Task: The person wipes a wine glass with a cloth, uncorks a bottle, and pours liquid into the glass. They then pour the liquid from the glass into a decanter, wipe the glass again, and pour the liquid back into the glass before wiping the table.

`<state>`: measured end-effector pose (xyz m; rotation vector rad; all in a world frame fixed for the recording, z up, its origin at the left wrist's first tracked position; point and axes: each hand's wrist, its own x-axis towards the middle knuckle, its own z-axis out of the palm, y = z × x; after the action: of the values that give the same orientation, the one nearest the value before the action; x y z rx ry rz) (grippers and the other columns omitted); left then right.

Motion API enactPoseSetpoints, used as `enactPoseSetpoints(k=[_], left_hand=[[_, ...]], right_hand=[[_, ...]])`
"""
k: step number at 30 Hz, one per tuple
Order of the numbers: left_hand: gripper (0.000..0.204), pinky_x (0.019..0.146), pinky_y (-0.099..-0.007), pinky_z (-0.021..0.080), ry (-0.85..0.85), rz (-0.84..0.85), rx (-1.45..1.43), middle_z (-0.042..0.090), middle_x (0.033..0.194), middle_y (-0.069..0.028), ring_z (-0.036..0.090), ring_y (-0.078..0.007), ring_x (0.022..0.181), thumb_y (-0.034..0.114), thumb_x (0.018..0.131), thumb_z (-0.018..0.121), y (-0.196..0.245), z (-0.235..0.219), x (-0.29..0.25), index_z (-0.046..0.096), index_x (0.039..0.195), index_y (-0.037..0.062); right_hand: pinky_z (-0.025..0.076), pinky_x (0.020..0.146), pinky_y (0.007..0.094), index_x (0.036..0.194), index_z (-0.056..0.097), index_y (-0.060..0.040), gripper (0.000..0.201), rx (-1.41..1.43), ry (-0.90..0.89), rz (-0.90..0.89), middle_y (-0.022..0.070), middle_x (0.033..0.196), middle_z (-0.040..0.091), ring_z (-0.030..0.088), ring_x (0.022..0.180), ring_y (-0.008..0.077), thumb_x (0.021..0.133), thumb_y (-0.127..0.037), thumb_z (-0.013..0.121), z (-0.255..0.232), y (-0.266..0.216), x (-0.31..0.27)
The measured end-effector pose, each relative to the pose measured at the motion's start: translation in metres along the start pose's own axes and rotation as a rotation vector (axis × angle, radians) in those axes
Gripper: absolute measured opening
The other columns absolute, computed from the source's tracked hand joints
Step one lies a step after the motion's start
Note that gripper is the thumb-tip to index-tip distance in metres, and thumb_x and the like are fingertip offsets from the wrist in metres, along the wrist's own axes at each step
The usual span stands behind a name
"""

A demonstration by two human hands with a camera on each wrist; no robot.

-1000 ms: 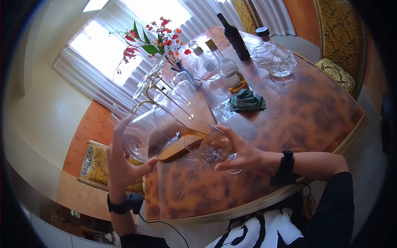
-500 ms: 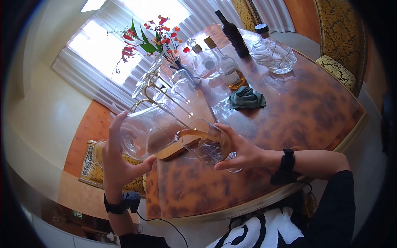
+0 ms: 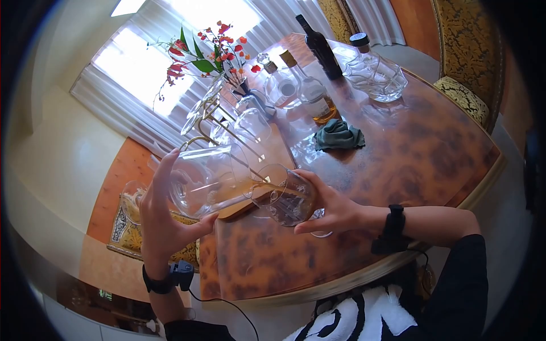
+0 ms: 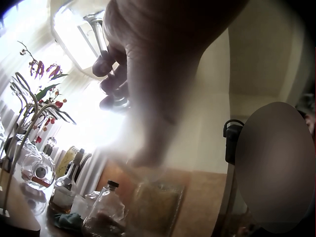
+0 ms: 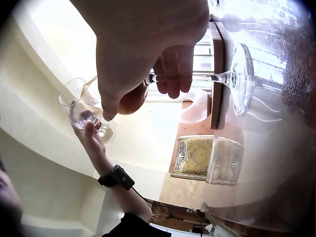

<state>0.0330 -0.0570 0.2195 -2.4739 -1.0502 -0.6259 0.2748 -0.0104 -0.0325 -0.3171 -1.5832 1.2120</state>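
In the head view my left hand [image 3: 168, 219] grips a large clear wine glass [image 3: 196, 182] by its bowl, tipped on its side with its rim to the right. A thin stream of amber-brown liquid [image 3: 270, 183] runs from that rim into a second stemmed glass [image 3: 287, 207]. My right hand [image 3: 333, 210] holds this second glass round its bowl. In the right wrist view brown liquid [image 5: 132, 102] shows in its bowl, and its foot [image 5: 242, 79] is over the table. The left wrist view shows my left hand [image 4: 153, 74] mostly against bright window light.
Beyond the hands, a gold stand [image 3: 207, 113] with hanging glasses rises from a wooden board [image 3: 281, 150]. A flower vase [image 3: 250, 94], a dark bottle [image 3: 324, 54], an amber-filled bottle [image 3: 318, 102], a decanter [image 3: 378, 79] and a crumpled green cloth [image 3: 339, 135] are on the table [image 3: 409, 165].
The left glass has tipped further and much of its brown liquid has run out. The stream has thinned, and the second glass looks darker. My right hand has hardly moved.
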Motion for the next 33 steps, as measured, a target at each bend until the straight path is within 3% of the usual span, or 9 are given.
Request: enactPoseSetpoints(k=[7,12,22,24,28,30,33], left_hand=[[0.101,0.078,-0.0375,0.055,-0.016,-0.001,0.041,0.066,0.096,-0.0122,0.068,-0.0243,0.090,0.025,0.056,0.090,0.006,-0.001,0.007,0.048,0.146,0.0027],[0.097,0.080,-0.0417,0.054,0.031,0.115,0.148,0.066,0.097,-0.0118,0.066,-0.0281,0.087,0.024,0.055,0.090,0.012,0.001,0.017,0.053,0.143,0.0047],[0.097,0.082,-0.0406,0.053,0.028,0.152,0.227,0.066,0.098,-0.0112,0.065,-0.0277,0.087,0.025,0.055,0.091,0.007,0.009,0.014,0.054,0.142,0.0042],[0.102,0.086,-0.0388,0.052,0.106,0.046,-0.014,0.065,0.100,-0.0120,0.064,-0.0246,0.089,0.029,0.060,0.092,-0.001,0.018,0.006,0.046,0.147,0.0008],[0.107,0.090,-0.0365,0.050,0.218,-0.046,-0.188,0.063,0.100,-0.0106,0.063,-0.0214,0.093,0.033,0.065,0.092,-0.006,0.039,-0.014,0.037,0.151,-0.0011],[0.110,0.089,-0.0349,0.049,0.473,-0.178,-0.493,0.061,0.100,-0.0087,0.061,-0.0198,0.093,0.044,0.071,0.089,-0.006,0.062,-0.024,0.032,0.154,0.0006],[0.110,0.084,-0.0326,0.048,0.578,-0.328,-0.517,0.060,0.099,-0.0085,0.060,-0.0184,0.092,0.057,0.075,0.083,-0.014,0.092,-0.054,0.032,0.153,0.0011]], right_hand=[[0.057,0.091,0.0360,0.157,0.016,-0.0107,0.111,0.002,0.000,-0.032,0.0210,0.136,0.054,0.065,0.114,0.0258,0.077,-0.032,0.091,0.000,0.000,0.000],[0.057,0.091,0.0366,0.157,0.016,-0.0102,0.112,-0.010,0.003,-0.039,0.0205,0.135,0.056,0.065,0.115,0.0257,0.076,-0.031,0.091,0.000,0.000,0.001],[0.057,0.091,0.0358,0.157,0.016,-0.0100,0.111,-0.017,-0.003,-0.036,0.0197,0.135,0.056,0.065,0.114,0.0245,0.077,-0.030,0.091,0.000,-0.002,0.001],[0.057,0.091,0.0354,0.157,0.016,-0.0098,0.110,-0.019,-0.003,-0.068,0.0197,0.136,0.056,0.065,0.114,0.0242,0.078,-0.029,0.090,0.000,0.002,0.002],[0.057,0.091,0.0351,0.156,0.015,-0.0095,0.109,-0.023,-0.012,-0.025,0.0192,0.136,0.056,0.065,0.115,0.0235,0.079,-0.026,0.089,0.000,-0.006,0.000],[0.057,0.092,0.0348,0.157,0.014,-0.0094,0.108,0.023,-0.018,-0.015,0.0189,0.137,0.055,0.063,0.117,0.0230,0.080,-0.022,0.089,-0.001,-0.007,0.001],[0.057,0.093,0.0346,0.157,0.013,-0.0099,0.108,-0.029,-0.024,-0.079,0.0185,0.140,0.052,0.061,0.120,0.0229,0.080,-0.018,0.088,-0.001,-0.006,0.002]])
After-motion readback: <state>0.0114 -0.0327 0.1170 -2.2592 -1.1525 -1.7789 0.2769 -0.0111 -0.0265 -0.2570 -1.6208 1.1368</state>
